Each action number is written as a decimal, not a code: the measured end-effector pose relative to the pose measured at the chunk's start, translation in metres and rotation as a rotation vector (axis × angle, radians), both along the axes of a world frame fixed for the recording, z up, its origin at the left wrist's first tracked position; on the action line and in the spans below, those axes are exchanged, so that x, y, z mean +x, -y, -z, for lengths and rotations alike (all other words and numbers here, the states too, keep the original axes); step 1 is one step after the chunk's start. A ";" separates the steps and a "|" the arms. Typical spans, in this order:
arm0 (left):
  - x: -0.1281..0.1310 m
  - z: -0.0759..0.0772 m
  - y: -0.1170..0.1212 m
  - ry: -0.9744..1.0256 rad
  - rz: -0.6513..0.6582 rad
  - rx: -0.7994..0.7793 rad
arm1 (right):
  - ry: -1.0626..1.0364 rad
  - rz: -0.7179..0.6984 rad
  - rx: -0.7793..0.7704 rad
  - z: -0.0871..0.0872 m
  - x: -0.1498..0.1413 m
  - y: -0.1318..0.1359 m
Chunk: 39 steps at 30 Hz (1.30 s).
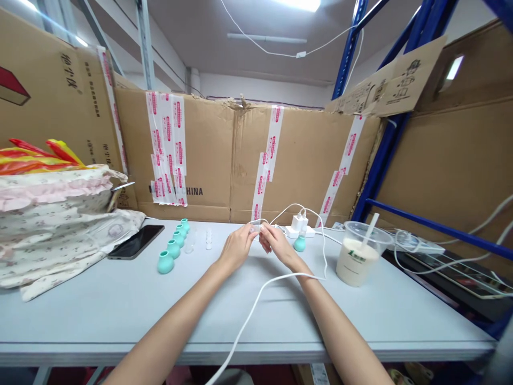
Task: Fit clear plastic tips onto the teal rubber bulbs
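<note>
Your left hand (237,246) and right hand (278,244) are pinching a small whitish piece (255,228) between them; 5 teal bulbs (178,239) are standing to your left.

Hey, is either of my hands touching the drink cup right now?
No, the left hand and right hand meet over the middle of the table, while the drink cup stands apart.

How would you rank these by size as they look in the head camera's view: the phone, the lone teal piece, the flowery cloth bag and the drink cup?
1. Flowery cloth bag, though cut off at the left edge
2. Drink cup
3. Phone
4. Lone teal piece
</note>
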<state>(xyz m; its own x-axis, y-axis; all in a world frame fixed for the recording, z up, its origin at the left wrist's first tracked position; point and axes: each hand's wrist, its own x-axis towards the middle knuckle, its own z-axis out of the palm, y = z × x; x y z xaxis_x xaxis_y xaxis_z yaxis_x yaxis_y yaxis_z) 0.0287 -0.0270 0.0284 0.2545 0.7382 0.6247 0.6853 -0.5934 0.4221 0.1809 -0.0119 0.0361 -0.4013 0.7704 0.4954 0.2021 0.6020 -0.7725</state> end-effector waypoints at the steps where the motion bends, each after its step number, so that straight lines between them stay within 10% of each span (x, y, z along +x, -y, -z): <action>1: 0.001 -0.001 0.001 0.014 -0.001 0.002 | -0.029 -0.009 -0.011 0.001 -0.002 0.000; 15: -0.008 -0.002 0.000 -0.042 0.230 -0.049 | 0.195 -0.172 -0.204 -0.014 0.026 0.000; 26: -0.011 0.001 0.001 -0.198 0.221 -0.090 | 0.436 -0.099 -0.030 -0.017 0.025 0.004; 39: -0.002 0.011 0.007 -0.477 0.193 -0.023 | 0.530 -0.262 -0.249 -0.010 0.035 -0.004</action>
